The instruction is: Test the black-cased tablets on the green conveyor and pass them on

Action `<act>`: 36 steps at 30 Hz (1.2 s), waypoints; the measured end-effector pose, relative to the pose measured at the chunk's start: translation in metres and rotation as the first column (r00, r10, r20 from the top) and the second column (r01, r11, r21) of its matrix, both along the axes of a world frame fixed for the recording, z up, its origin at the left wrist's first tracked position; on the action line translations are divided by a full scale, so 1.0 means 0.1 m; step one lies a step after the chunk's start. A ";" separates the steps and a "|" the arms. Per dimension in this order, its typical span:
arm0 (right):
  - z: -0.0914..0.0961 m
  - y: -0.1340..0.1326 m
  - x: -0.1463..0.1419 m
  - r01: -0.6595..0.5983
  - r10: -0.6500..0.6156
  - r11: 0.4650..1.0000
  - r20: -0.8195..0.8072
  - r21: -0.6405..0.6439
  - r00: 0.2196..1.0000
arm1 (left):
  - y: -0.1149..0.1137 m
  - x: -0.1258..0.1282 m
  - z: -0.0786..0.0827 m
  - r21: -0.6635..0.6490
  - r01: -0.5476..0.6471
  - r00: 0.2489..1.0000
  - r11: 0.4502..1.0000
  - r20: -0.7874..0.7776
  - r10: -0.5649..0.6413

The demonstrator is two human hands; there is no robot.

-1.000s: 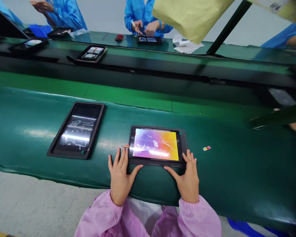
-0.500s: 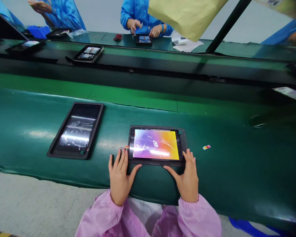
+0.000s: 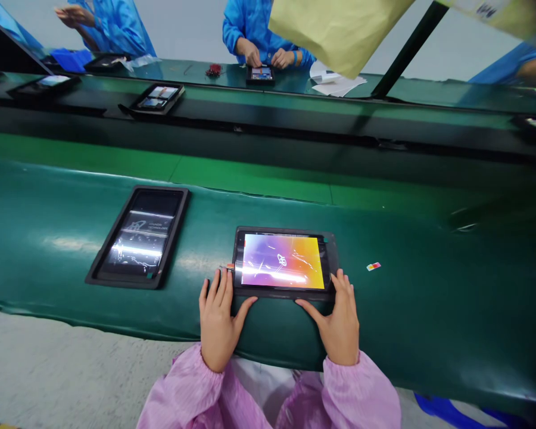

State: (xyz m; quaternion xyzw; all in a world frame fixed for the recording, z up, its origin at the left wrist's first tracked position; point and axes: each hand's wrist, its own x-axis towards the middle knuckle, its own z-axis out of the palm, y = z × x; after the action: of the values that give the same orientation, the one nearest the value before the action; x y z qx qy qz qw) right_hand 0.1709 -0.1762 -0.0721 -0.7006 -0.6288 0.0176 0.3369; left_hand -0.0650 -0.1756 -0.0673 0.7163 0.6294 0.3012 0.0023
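A tablet [image 3: 282, 261] with a lit purple-to-yellow screen lies face up in a black foam tray [image 3: 268, 292]. Small orange tabs stick out at its left end. Along that left end rests my left hand [image 3: 220, 319], fingers stretched out and thumb at the tray's near edge. My right hand [image 3: 340, 322] mirrors it, with fingertips on the right end and thumb at the near edge. Both hands are open, framing the near corners rather than closing on them. To the left, a second tablet [image 3: 143, 232] with a dark, glossy screen sits in its own black tray.
A small coloured sticker [image 3: 373, 266] lies right of the lit tablet on the green bench [image 3: 429, 310]. Beyond runs a dark conveyor belt [image 3: 259, 110] carrying trays with opened devices [image 3: 158, 98]. Across it, people in blue work at another bench. A yellow sheet [image 3: 339, 33] hangs above.
My hands and the lit tablet stay in place. On the belt, the trays have shifted slightly left. The co-worker opposite has lowered a hand onto their device.
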 end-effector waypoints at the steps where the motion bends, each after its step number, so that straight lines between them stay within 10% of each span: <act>1: 0.00 0.00 0.00 0.002 -0.002 1.000 0.003 0.002 1.000 | 0.00 0.00 0.00 0.001 0.000 1.000 1.000 0.006 0.000; 14: 0.03 0.01 0.00 0.012 -0.013 1.000 0.018 0.002 1.000 | 0.01 0.00 0.05 -0.032 0.003 0.998 0.999 0.058 -0.001; 23: 0.01 0.00 0.00 0.017 -0.017 1.000 0.004 0.009 1.000 | 0.22 -0.29 0.13 -0.166 -0.053 0.888 0.985 0.443 0.122; 36: 0.01 0.00 -0.01 0.011 -0.011 1.000 -0.012 -0.005 1.000 | 0.23 -0.28 0.07 -0.174 -0.054 0.890 0.983 0.438 0.126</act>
State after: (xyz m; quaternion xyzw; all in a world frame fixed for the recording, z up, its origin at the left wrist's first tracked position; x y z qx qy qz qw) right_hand 0.1703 -0.1758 -0.0706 -0.7049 -0.6228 0.0214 0.3388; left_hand -0.0931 -0.1524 -0.0605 0.5954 0.6662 0.4073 0.1893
